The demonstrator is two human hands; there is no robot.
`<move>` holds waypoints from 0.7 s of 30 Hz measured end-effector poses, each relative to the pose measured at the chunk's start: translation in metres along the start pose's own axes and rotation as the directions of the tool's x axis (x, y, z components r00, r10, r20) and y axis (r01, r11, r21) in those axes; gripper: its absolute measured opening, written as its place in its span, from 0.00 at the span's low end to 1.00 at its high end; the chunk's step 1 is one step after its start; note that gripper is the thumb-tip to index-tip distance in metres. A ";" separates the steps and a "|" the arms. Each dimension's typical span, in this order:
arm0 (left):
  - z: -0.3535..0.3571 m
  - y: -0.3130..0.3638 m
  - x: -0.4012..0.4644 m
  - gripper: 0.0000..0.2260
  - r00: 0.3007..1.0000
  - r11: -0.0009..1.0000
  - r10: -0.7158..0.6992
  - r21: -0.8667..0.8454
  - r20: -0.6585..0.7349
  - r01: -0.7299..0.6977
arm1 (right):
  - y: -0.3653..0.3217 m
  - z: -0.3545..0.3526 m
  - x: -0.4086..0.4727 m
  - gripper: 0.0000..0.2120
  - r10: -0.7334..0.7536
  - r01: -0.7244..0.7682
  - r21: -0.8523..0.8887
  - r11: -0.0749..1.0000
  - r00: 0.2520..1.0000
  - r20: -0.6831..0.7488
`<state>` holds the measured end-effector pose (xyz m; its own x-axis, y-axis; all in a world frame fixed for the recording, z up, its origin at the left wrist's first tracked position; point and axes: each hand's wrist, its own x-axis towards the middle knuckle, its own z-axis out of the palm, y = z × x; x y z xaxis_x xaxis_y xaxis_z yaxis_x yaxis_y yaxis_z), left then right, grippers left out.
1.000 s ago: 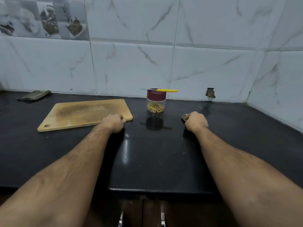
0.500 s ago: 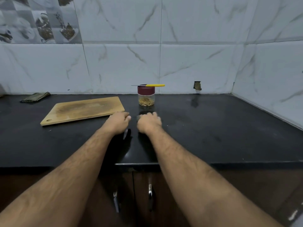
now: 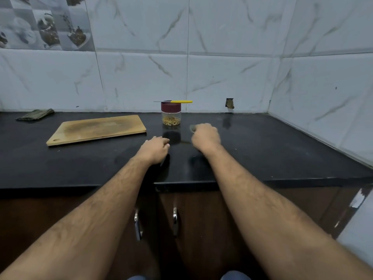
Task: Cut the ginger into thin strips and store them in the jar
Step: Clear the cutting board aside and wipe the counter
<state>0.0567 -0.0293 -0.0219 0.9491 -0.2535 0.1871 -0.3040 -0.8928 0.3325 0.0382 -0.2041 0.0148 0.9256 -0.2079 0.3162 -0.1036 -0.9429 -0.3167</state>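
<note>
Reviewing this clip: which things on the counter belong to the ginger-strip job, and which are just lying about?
Job:
jar with ginger strips inside
knife lying across the jar's lid
cutting board

Lying about:
folded cloth at the back left of the counter

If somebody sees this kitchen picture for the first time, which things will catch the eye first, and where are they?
First the jar at the back of the dark counter: dark red lid, ginger strips inside, and a yellow-handled knife lying across the lid. Next the bare wooden cutting board, to its left. Nearer, the left hand and right hand rest curled on the counter before the jar.
</note>
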 end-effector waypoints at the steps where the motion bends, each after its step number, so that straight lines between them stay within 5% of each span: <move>1: 0.000 -0.001 -0.002 0.20 1.000 1.000 -0.009 0.005 -0.028 0.009 | -0.016 0.004 -0.005 0.17 -0.038 0.038 -0.006 0.999 0.999 0.025; 4: -0.006 -0.013 -0.011 0.22 0.994 0.997 -0.071 0.008 -0.082 0.072 | -0.044 0.035 -0.024 0.19 -0.107 0.120 -0.073 0.990 0.980 0.166; 8: -0.012 -0.026 -0.020 0.21 0.991 0.993 -0.108 0.030 -0.078 0.111 | -0.037 0.050 -0.025 0.18 -0.132 0.154 -0.125 0.980 0.978 0.164; 18: -0.003 0.002 -0.026 0.21 0.998 1.000 -0.005 -0.013 -0.056 0.004 | 0.076 -0.005 -0.023 0.17 0.224 -0.216 -0.105 0.971 0.972 0.073; 21: 0.002 0.008 -0.031 0.21 0.999 0.999 0.001 -0.040 -0.045 -0.003 | 0.065 -0.010 -0.031 0.17 0.209 -0.209 0.000 0.978 0.977 0.046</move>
<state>0.0253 -0.0297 -0.0267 0.9442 -0.2374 0.2284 -0.3096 -0.8765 0.3686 -0.0003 -0.2613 -0.0067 0.8993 -0.3881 0.2015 -0.2948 -0.8784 -0.3761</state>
